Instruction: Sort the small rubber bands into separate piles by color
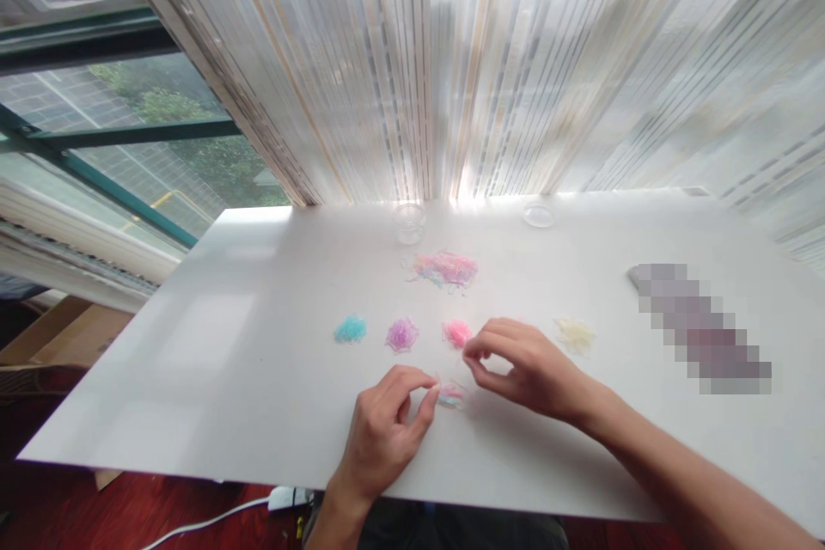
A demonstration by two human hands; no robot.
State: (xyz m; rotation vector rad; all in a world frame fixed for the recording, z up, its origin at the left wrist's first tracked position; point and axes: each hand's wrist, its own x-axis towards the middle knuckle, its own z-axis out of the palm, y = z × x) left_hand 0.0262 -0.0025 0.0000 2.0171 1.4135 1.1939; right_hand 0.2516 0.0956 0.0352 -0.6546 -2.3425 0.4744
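My left hand [390, 430] is pinched, thumb and forefinger meeting at the left edge of a small mixed pile of thin, colourful rubber bands [452, 396]. Whatever lies between those fingertips is too small to make out. My right hand [522, 365] also pinches, its fingertips beside the pink pile of rubber bands [457, 333] and partly covering it; I cannot tell what they hold. To the left sit a purple pile [402, 334] and a turquoise pile [351, 329]. A pale yellow pile [575, 334] lies right of my right hand.
Farther back on the white table [290, 412] is a larger mixed pile [446, 269]. Behind it stand a clear round container [410, 223] and a clear lid [539, 216]. A pixelated long object [702, 331] lies at right. Striped curtains hang along the far edge.
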